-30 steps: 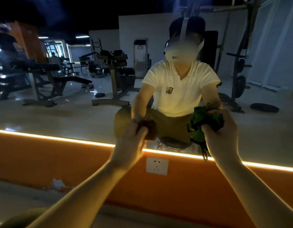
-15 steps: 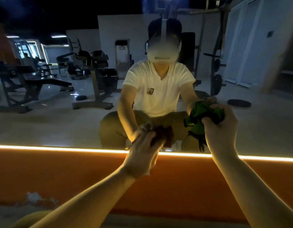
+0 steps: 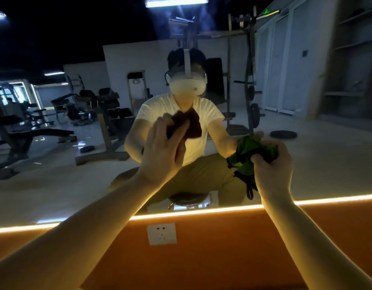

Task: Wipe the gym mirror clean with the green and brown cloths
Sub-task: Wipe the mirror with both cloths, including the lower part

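While left hand (image 3: 162,149) holds brown cloth (image 3: 193,127), right hand (image 3: 273,164): green cloth (image 3: 249,150).

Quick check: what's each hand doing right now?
Left hand: holding the bunched brown cloth, raised in front of the mirror.
Right hand: gripping the bunched green cloth, lower down.

Left hand (image 3: 162,151) with brown cloth (image 3: 192,127), right hand (image 3: 273,164) with green cloth (image 3: 249,150)
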